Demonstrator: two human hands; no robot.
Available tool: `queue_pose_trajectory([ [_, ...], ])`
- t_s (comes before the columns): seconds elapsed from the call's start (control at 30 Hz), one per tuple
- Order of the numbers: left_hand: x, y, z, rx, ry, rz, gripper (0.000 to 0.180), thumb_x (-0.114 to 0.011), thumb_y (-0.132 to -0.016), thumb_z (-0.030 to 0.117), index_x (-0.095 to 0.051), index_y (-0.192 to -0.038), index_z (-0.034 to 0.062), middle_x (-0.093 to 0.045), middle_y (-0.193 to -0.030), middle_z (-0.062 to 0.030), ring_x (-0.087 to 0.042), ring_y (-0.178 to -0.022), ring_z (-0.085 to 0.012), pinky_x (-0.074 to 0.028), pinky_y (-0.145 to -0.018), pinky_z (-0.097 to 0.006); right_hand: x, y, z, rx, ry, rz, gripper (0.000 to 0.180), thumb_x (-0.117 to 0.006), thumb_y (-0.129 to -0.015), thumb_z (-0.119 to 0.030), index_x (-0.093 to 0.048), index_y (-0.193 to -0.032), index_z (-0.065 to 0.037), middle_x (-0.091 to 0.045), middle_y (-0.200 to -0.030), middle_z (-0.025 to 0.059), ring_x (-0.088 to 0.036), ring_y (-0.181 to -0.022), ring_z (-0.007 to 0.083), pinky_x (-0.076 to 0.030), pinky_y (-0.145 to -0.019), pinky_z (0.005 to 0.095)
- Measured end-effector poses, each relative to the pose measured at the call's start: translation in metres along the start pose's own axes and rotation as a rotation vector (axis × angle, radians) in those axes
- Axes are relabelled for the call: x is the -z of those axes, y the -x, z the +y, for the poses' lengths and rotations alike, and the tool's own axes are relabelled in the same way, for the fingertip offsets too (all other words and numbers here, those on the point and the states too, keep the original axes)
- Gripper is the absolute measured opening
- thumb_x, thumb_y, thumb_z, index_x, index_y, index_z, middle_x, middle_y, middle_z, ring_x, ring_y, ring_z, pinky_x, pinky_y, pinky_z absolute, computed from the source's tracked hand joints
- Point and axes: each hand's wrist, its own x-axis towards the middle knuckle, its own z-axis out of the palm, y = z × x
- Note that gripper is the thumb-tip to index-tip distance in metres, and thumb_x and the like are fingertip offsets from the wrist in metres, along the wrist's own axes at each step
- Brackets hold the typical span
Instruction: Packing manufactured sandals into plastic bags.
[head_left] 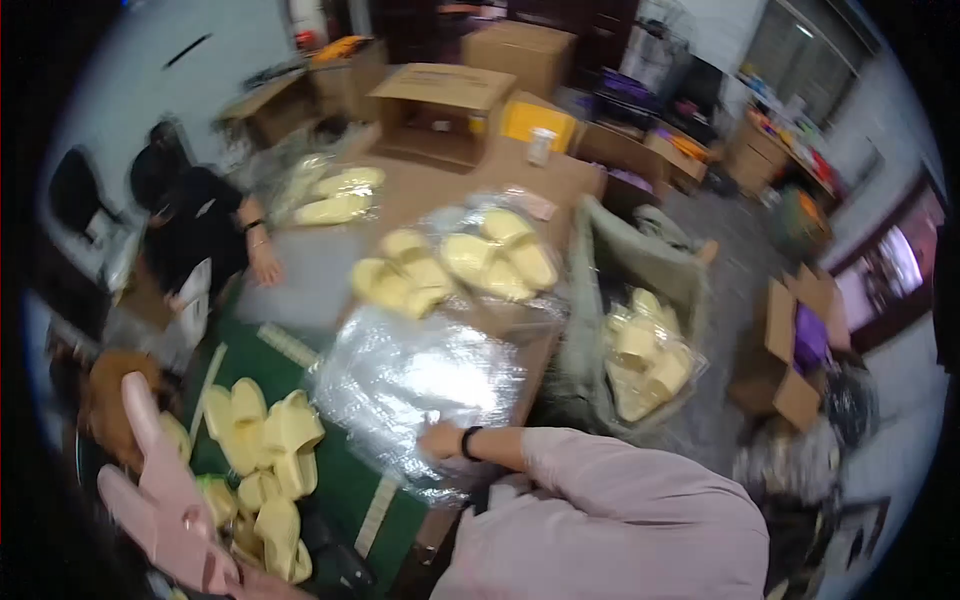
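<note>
My right hand (440,440), with a dark band at its wrist, is on a pile of shiny clear plastic bags (380,370). Its fingers look curled at the near part of the top bag, though they are blurred. At the lower left, my left hand (262,583) is partly cut off by the frame and closed on a pair of pink slippers (175,500), held up with the soles together. Loose pale-yellow slippers (290,430) lie beside them on a green surface (345,480). Beyond the bags are two bagged pairs of yellow slippers (400,275).
Across the table (420,195), a person in black (200,225) rests a hand near another bagged yellow pair (340,195). An open carton (435,115) stands at the back. To my right, a greyish-green sack-like bin (585,330) contains bagged yellow slippers (650,350). Open cartons (775,350) stand farther right.
</note>
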Motion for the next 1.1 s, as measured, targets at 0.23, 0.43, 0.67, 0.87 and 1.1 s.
queue_pose_trajectory([
  [0.23,0.014,0.024,0.097,1.144,2.39,-0.345,0.027,-0.057,-0.087,0.025,-0.057,-0.096,0.0,-0.057,-0.084,-0.0138,-0.054,-0.074,-0.0253,-0.049,-0.065,-0.034,0.044,0.029,0.021,0.07,-0.246,0.004,0.046,-0.055,-0.081,-0.022,-0.046,-0.125,-0.011,-0.025,-0.141,0.0254,-0.041,-0.119,0.0419,-0.038,-0.092,0.0532],
  [0.43,-0.014,0.101,0.175,0.884,1.764,-0.881,0.043,-0.05,-0.088,0.027,-0.046,-0.117,-0.0032,-0.052,-0.119,-0.0164,-0.053,-0.106,-0.0297,-0.048,-0.086,-0.041,0.077,0.054,0.129,0.752,-1.939,-0.394,0.069,-0.037,-0.088,-0.059,-0.025,-0.141,-0.016,-0.032,-0.14,0.0139,-0.035,-0.125,0.034,-0.031,-0.101,0.0506],
  [0.67,-0.036,0.129,0.261,1.445,1.823,-1.255,0.045,-0.048,-0.089,0.027,-0.044,-0.122,-0.003,-0.052,-0.122,-0.0132,-0.051,-0.112,-0.0262,-0.04,-0.096,-0.038,0.096,0.137,0.187,0.256,-1.899,-0.882,0.069,-0.04,-0.088,-0.059,-0.031,-0.138,-0.013,-0.046,-0.13,0.0111,-0.05,-0.112,0.0243,-0.041,-0.095,0.0372],
  [0.87,-0.084,0.181,0.268,0.866,1.667,-1.265,0.045,-0.045,-0.093,0.029,-0.042,-0.126,-0.0008,-0.05,-0.125,-0.014,-0.046,-0.117,-0.0252,-0.037,-0.099,-0.038,0.083,0.166,0.185,0.07,-1.176,-0.394,0.066,-0.064,-0.082,-0.033,-0.037,-0.136,-0.005,-0.053,-0.121,0.0032,-0.049,-0.107,0.0108,-0.039,-0.088,0.022],
  [1.1,-0.092,0.175,0.291,1.234,1.905,-1.59,0.052,-0.037,-0.095,0.044,-0.039,-0.131,0.0066,-0.046,-0.13,-0.0074,-0.045,-0.116,-0.0225,-0.035,-0.1,-0.037,0.097,0.138,0.174,-0.047,-0.997,-0.456,0.064,-0.065,-0.079,-0.02,-0.038,-0.135,-0.005,-0.056,-0.115,0.0052,-0.052,-0.097,0.011,-0.041,-0.085,0.0235],
])
